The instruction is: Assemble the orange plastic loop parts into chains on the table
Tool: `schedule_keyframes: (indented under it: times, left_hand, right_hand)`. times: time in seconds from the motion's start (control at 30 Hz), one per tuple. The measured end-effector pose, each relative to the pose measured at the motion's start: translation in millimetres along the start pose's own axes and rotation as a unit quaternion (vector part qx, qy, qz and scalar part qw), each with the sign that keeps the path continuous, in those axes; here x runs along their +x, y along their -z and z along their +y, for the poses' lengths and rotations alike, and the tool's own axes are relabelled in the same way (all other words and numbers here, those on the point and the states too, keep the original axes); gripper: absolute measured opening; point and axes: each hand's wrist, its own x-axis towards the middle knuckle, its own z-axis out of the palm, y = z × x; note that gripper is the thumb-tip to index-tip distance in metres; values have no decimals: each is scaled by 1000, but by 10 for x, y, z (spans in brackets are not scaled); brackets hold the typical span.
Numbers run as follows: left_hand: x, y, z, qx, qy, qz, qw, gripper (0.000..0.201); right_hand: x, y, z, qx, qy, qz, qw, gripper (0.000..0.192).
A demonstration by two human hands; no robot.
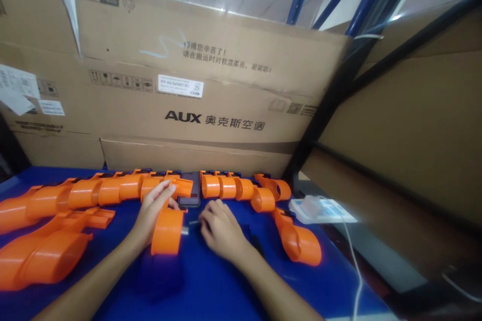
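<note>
My left hand (152,208) grips an orange plastic clamp piece (169,228) that stands on the blue table (211,281), its upper tab near my fingertips. My right hand (220,228) rests on the table just right of it, fingers curled around a small thin metal part (194,222), with something dark under the palm. A black phone (189,189) lies flat just behind both hands.
Several orange clamp pieces lie in a row (94,191) along the table's back, and more at the left (41,256) and right (297,241). A white power strip (320,209) with a cable sits at the right edge. Large cardboard boxes (211,90) and blue shelving rise behind.
</note>
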Motion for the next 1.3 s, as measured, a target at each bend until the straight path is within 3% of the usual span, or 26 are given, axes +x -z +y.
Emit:
schedule_keyframes:
  times: [0.1, 0.2, 0.27, 0.33, 0.5, 0.6, 0.87, 1.03, 1.3]
  left_hand:
    - [-73, -46, 18, -3, 7, -36, 999, 66]
    - [-138, -91, 18, 6, -4, -54, 998, 73]
    - [-171, -114, -4, 15, -1, -67, 998, 73]
    - [-193, -128, -39, 23, 3, -80, 997, 71]
    - [-216, -121, -98, 38, 0, -103, 994, 63]
    - [-227, -117, -83, 31, 15, -97, 995, 70]
    - [-255, -140, -38, 7, 36, -117, 992, 72]
    - [-265, -122, -53, 20, 18, -127, 991, 66]
    - [-279, -171, -151, 23, 0, -155, 988, 61]
  right_hand:
    - [0, 69, 32, 179, -74, 55, 979, 11]
    - [13, 136, 26, 396, -144, 104, 901, 24]
    - [26, 186, 4, 470, -168, 135, 856, 31]
    - [37, 230, -20, 486, -180, 153, 841, 33]
    - [38, 278, -39, 478, -183, 172, 842, 31]
    - [36, 275, -21, 478, -179, 194, 838, 31]
    - [56, 227, 12, 485, -180, 183, 836, 33]
    - [44, 237, -3, 490, -192, 191, 829, 32]
    - [33, 159, -119, 477, -163, 189, 843, 29]
